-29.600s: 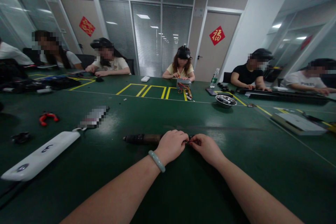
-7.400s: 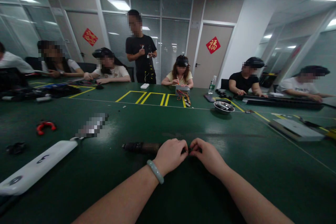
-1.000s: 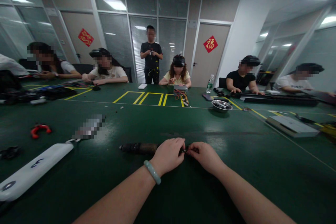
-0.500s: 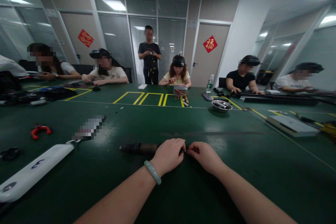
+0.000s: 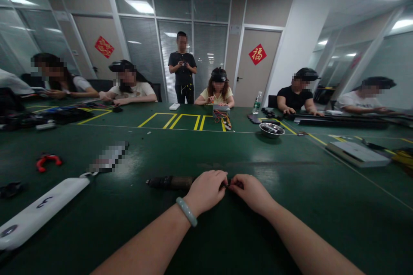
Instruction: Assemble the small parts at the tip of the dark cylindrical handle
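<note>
On the big green table (image 5: 300, 210), low in the middle of the frame, lies a dark rod (image 5: 167, 182). The left hand (image 5: 206, 189) is curled shut over its right end, and the right hand (image 5: 250, 190) pinches its tip. Higher up, right of the middle, a shiny metal bowl (image 5: 272, 134) holds little dark bits, too small to tell.

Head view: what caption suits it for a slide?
Left hand grips a dark rod-shaped tool on the green table; right hand touches its tip.

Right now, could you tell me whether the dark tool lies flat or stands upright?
Flat: the dark tool lies sideways on the table, one end under the left hand.
</note>
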`<act>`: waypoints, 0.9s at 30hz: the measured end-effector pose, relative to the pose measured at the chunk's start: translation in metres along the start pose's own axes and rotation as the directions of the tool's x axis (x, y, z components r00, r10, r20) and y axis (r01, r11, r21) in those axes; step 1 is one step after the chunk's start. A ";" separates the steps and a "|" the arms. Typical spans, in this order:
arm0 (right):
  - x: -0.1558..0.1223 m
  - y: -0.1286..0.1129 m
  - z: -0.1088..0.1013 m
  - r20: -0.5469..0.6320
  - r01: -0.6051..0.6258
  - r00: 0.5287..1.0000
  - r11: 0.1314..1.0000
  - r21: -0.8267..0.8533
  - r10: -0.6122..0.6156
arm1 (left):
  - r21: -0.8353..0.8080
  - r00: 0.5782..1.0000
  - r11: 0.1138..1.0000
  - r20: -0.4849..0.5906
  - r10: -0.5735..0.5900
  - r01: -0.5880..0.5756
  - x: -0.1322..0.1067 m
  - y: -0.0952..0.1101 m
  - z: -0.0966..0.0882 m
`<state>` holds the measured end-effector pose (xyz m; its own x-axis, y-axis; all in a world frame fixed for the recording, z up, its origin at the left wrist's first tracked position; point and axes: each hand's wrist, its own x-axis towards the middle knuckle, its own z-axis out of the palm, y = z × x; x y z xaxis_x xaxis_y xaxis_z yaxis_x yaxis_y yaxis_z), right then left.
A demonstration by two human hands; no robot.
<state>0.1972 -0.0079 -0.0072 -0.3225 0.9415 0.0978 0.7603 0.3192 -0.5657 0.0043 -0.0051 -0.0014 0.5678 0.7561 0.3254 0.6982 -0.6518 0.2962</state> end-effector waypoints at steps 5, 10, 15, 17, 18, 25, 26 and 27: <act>0.000 -0.001 0.000 -0.018 0.006 1.000 1.000 0.007 -0.006 | 0.001 1.000 1.000 0.005 0.000 0.000 0.000 0.000 0.000; -0.001 -0.004 -0.002 -0.037 0.012 0.999 1.000 0.026 -0.011 | -0.005 0.999 0.999 -0.008 -0.031 0.031 0.000 0.000 0.001; 0.000 -0.005 -0.002 -0.024 0.022 0.999 0.999 0.022 -0.022 | -0.011 0.999 0.999 0.007 -0.033 0.033 -0.001 0.001 -0.001; 0.000 -0.004 0.000 -0.023 0.034 0.999 0.999 0.018 -0.033 | -0.009 0.999 1.000 0.017 -0.029 0.029 -0.001 0.001 -0.002; 0.000 -0.003 0.000 -0.027 0.040 0.999 0.999 0.013 -0.040 | -0.006 0.999 1.000 0.018 -0.030 0.030 -0.001 0.002 -0.003; 0.000 0.000 0.002 -0.060 0.060 0.996 0.998 0.008 -0.060 | 0.018 0.998 0.998 0.011 -0.066 0.066 -0.001 0.002 -0.003; 0.000 0.000 0.001 -0.059 0.062 0.996 0.998 0.013 -0.061 | 0.010 0.999 0.999 0.015 -0.052 0.052 -0.001 0.002 -0.003; -0.001 -0.001 0.001 -0.054 0.063 0.997 0.998 0.016 -0.062 | 0.002 0.999 0.999 0.019 -0.036 0.036 -0.001 0.002 -0.004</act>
<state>0.1963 -0.0089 -0.0071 -0.3383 0.9242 0.1773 0.7289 0.3765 -0.5718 0.0036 -0.0073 0.0024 0.5507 0.7798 0.2976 0.7189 -0.6243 0.3057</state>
